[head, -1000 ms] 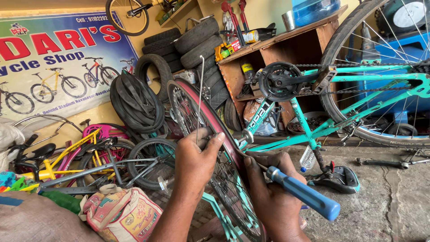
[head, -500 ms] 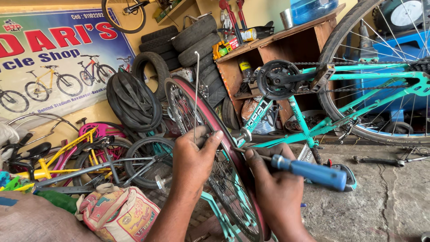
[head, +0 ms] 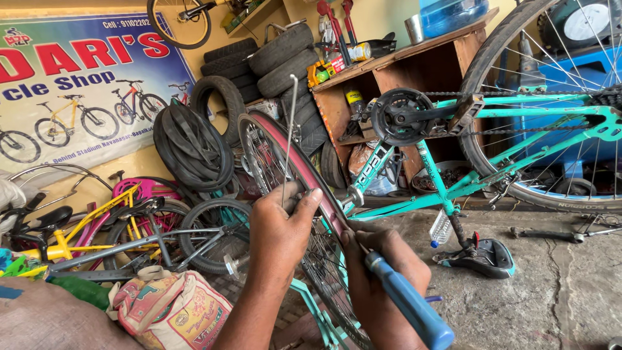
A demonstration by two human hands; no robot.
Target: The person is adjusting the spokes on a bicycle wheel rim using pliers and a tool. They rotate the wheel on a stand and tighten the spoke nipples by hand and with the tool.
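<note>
At wheel rim (head: 304,175): hands, screwdriver (head: 408,308)

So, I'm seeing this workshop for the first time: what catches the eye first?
At centre, the left hand pinches a loose spoke against the red-rimmed wheel, while the right hand holds a blue-handled tool. Behind them on the right, an upturned teal bicycle; stacked tyres against the back wall.
</note>
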